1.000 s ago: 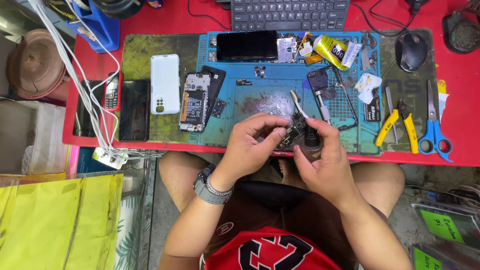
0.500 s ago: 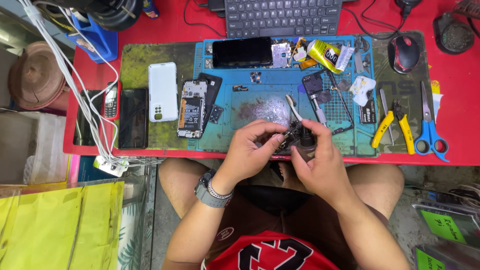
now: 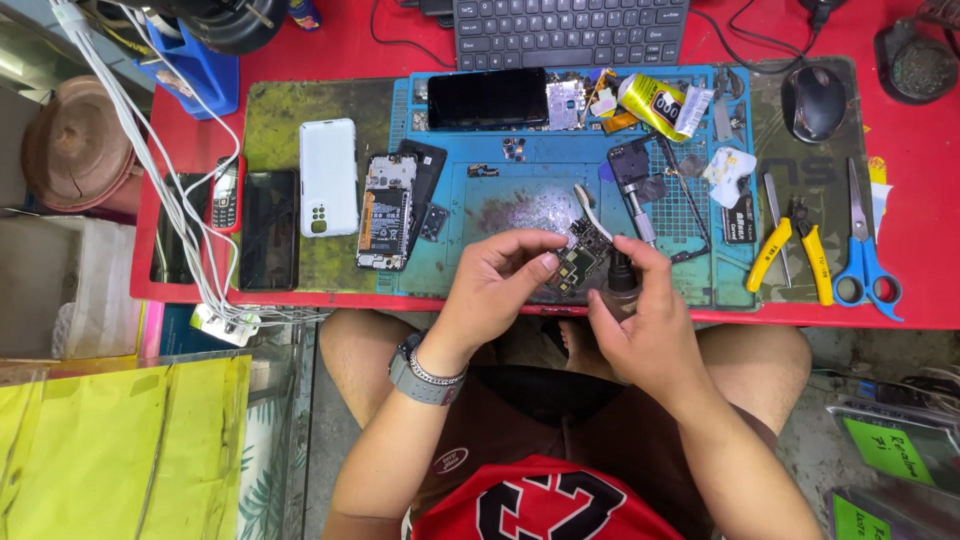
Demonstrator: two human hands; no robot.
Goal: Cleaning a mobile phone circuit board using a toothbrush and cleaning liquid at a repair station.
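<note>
My left hand pinches a small dark phone circuit board over the near edge of the blue repair mat. My right hand grips a small dark bottle right beside the board. A white-handled brush lies on the mat just beyond the board. An opened phone with its battery showing rests on the mat's left part, next to a white phone back cover.
On the red table: a black phone, a keypad phone, white cables, a dark screen, a yellow glue tube, yellow pliers, blue scissors, a mouse, a keyboard.
The circuit board has tilted up between my left fingers, its face showing more. Both hands stay at the mat's near edge; the camera view shifted slightly.
</note>
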